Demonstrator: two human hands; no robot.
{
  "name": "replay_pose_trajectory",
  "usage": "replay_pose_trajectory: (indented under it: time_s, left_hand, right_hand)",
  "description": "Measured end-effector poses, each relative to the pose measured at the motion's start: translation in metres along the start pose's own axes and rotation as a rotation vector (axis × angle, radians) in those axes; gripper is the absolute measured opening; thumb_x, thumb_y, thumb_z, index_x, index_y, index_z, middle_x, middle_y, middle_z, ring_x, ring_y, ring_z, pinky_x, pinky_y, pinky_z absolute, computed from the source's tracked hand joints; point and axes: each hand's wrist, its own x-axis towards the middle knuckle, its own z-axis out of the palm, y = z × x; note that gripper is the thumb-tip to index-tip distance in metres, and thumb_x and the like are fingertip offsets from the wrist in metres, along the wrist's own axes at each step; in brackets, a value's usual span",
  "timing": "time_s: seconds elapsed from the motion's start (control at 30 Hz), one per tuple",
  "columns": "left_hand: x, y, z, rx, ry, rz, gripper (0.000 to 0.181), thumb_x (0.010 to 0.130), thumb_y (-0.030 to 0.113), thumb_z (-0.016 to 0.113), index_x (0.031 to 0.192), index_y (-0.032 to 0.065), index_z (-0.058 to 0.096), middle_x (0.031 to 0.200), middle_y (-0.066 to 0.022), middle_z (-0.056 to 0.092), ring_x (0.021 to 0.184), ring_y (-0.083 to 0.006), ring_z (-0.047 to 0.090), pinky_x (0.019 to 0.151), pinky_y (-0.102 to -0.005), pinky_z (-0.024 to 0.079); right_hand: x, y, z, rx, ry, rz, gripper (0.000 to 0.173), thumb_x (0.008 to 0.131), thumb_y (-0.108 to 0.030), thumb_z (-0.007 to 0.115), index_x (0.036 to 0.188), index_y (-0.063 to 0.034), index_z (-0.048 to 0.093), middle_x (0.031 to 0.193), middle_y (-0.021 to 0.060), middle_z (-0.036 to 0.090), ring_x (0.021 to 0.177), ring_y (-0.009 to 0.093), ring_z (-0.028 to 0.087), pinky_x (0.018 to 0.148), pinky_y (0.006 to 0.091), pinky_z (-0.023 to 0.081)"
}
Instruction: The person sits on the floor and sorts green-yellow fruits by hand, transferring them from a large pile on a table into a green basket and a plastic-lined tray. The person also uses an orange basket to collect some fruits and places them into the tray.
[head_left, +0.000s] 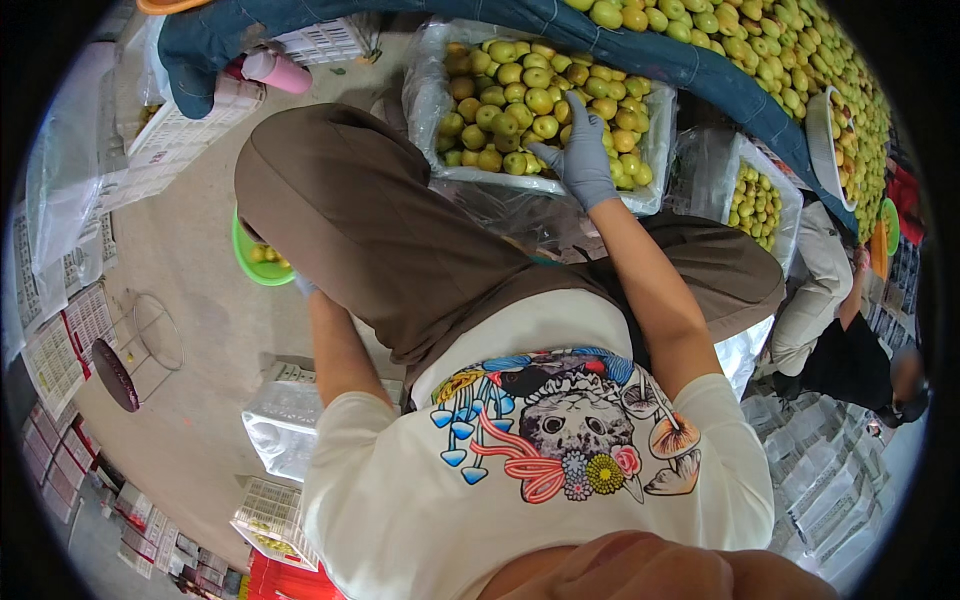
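My right hand (586, 159), in a grey glove, hovers over or rests on the fruit in a plastic-lined white crate (661, 176). Its thumb and index finger are spread, and I see nothing held between them. Green and yellowish-brown round fruit, perhaps jujubes (517, 112), fills this crate. At the left, my left hand (304, 283) is mostly hidden behind my knee, with only a bit of grey glove showing. It is beside a bright green basin (238, 255) that holds a few yellow-green fruits (266, 255); its grip is hidden.
Beyond a padded blue fabric edge (675, 64) lies a large heap of fruit (787, 52), with a white basket (825, 142) on it. Another lined crate of fruit (754, 206) stands at the right, near a seated person (832, 352). A wire-legged stool (116, 375) lies tipped at left.
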Motion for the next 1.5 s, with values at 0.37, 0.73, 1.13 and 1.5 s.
replay_pose_trajectory:
  time_s: [0.37, 0.73, 1.13, 1.5]
  left_hand:
    - [-0.076, 0.076, 0.039, 0.673, 0.564, 0.607, 0.040, 0.089, 0.004, 0.052, 0.127, -0.0049, 0.048, 0.122, -0.0161, 0.057, 0.105, -0.0289, 0.059, 0.092, -0.0404, 0.049]
    - [-0.222, -0.023, 0.305, 1.275, -0.600, 1.210, 0.072, 0.074, 0.014, 0.071, 0.139, 0.0101, 0.042, 0.140, -0.0240, 0.033, 0.130, -0.0420, 0.032, 0.108, -0.0507, 0.028]
    - [-0.157, -0.086, 0.342, 1.110, -0.500, 1.357, 0.059, 0.086, 0.023, 0.064, 0.140, 0.0186, 0.041, 0.138, -0.0252, 0.035, 0.127, -0.0445, 0.034, 0.109, -0.0577, 0.024]
    - [-0.085, -0.041, 0.392, 1.310, -0.175, 1.420, 0.039, 0.088, 0.023, 0.055, 0.126, 0.0148, 0.058, 0.135, -0.0204, 0.048, 0.127, -0.0410, 0.040, 0.108, -0.0562, 0.026]
  right_hand:
    - [0.012, 0.002, 0.001, -0.023, 0.022, -0.008, 0.088, 0.067, -0.017, 0.085, 0.140, -0.0075, 0.038, 0.119, 0.0243, 0.046, 0.105, 0.036, 0.056, 0.095, 0.0387, 0.048]
    - [0.026, 0.003, 0.001, -0.006, -0.073, -0.002, 0.083, 0.065, -0.020, 0.082, 0.136, -0.0039, 0.042, 0.122, 0.0253, 0.053, 0.113, 0.039, 0.050, 0.099, 0.0413, 0.043]
    - [0.059, -0.012, -0.011, -0.136, -0.154, -0.124, 0.079, 0.067, -0.014, 0.079, 0.137, -0.0032, 0.042, 0.120, 0.0257, 0.055, 0.113, 0.040, 0.050, 0.098, 0.0415, 0.045]
    - [0.106, -0.042, 0.011, -0.252, -0.108, -0.244, 0.063, 0.076, -0.019, 0.075, 0.132, -0.0080, 0.048, 0.112, 0.0247, 0.059, 0.108, 0.039, 0.056, 0.092, 0.0416, 0.051]
